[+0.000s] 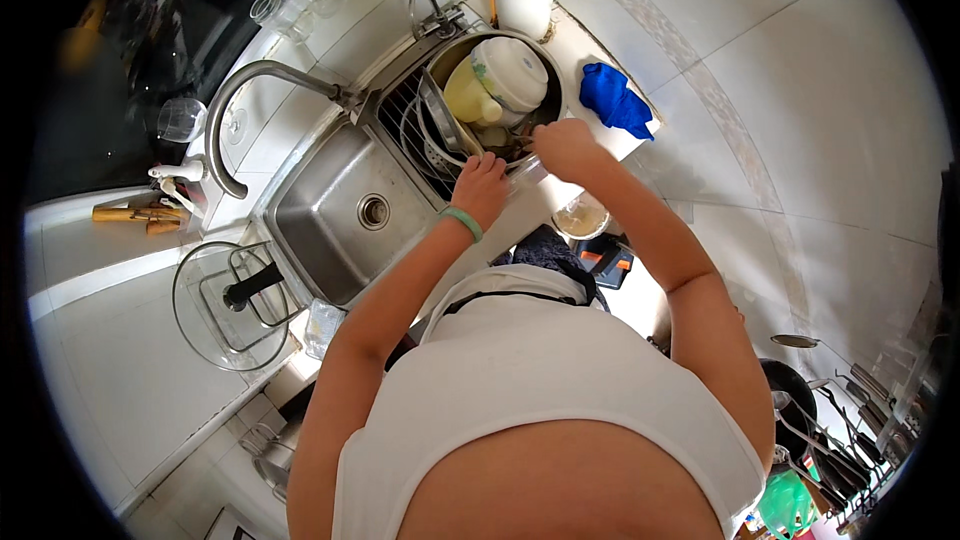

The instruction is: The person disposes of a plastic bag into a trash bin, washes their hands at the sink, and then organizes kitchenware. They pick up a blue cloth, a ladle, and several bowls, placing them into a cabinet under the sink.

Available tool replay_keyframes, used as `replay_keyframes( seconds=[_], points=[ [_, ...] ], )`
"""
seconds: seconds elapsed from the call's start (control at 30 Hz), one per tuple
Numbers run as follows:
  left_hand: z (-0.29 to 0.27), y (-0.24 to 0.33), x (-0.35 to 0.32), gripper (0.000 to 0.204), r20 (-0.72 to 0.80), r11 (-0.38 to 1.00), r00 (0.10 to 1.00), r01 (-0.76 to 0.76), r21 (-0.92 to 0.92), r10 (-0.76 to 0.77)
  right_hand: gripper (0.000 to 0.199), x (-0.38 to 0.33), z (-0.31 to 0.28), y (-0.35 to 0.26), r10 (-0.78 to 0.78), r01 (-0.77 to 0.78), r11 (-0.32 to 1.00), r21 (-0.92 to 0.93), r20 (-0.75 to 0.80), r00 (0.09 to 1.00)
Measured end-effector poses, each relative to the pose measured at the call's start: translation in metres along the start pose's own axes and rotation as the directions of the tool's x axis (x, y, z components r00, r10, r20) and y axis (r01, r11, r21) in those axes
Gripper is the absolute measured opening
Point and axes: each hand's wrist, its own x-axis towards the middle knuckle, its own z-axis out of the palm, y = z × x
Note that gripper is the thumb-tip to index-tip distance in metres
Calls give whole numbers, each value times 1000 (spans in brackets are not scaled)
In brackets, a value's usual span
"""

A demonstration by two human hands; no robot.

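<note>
A large round metal basin (555,100) holds stacked dishes beside the sink, in front of both hands. In it are a white bowl with a floral pattern (512,68), turned upside down, a yellow piece of dishware (463,92) and a metal pan-like piece (433,112). My left hand (482,186), with a green bangle on the wrist, has its fingers curled at the basin's near edge; what they grip is hidden. My right hand (566,151) is closed at the basin's near right edge, by small brownish items too unclear to name.
A stainless sink (330,202) with a curved faucet (222,120) is left of the basin. A blue cloth (614,100) lies on the right ledge. A glass lid (238,340) stands at left. Glass jars (283,12) and a stemmed glass (182,120) are on the sill.
</note>
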Motion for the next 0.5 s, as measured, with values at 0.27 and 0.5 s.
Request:
replay_keyframes(
  seconds=[0.27, 0.5],
  points=[
    [20, 6, 50, 15, 240, 972, 953, 212, -101, -183, 22, -69, -39, 75, 218, -222, 683, 696, 96, 971],
    [41, 3, 104, 26, 600, 759, 687, 622, -195, -410, 24, -51, -4, 56, 333, 10, -19, 1000, -3, 943]
  ],
)
